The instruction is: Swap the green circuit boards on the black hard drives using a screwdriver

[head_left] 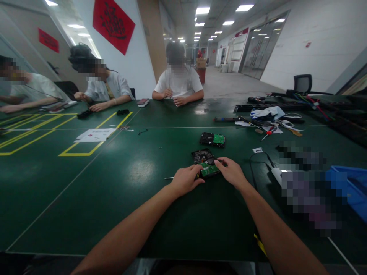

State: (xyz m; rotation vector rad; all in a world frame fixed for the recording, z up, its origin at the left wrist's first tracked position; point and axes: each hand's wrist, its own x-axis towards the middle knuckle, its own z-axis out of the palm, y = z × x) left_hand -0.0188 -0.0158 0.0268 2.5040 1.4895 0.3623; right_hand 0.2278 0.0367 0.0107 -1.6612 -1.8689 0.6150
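A hard drive with a green circuit board [210,170] lies before me on the table, its black metal casing [202,156] on the far side. My left hand [186,180] is closed at the drive's left end, around a screwdriver. The thin metal shaft [168,178] points out to the left, and a bit of black and yellow handle [197,175] shows by the fingers. My right hand [229,170] grips the right edge of the drive, thumb on top; its other fingertips are partly hidden. Just beyond lies a second hard drive [212,139], board side up.
On the right are a blue bin [351,187], a cable [252,164], a white-blue glove [268,113] and a red-tipped screwdriver [268,133]. White paper [95,135] lies at left by yellow tape [76,154]. Several people sit around the green table [137,217], one opposite [179,82].
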